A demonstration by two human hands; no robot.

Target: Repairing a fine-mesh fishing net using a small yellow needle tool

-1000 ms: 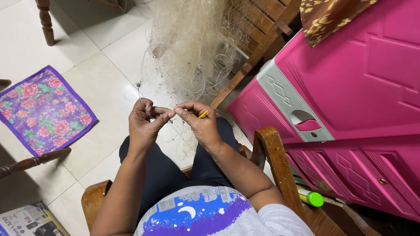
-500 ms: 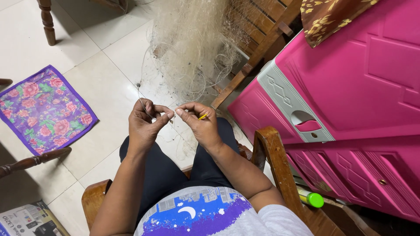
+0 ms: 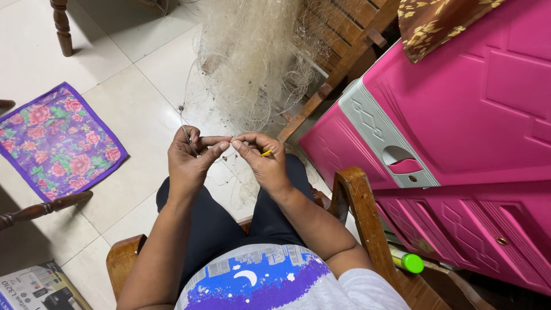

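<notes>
Barely visible: thread pinched by left hand; right hand grips yellow needle, mostly hidden.

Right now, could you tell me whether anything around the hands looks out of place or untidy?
The pale fishing net lies heaped and tangled on the floor and against a wooden chair, with loose strands trailing to the left hand and right hand. Nothing looks spilled or broken.

Sitting in a wooden chair, pinching thin net string between left hand and right hand, yellow needle in right fingers. Pale net pile ahead on the floor.
</notes>
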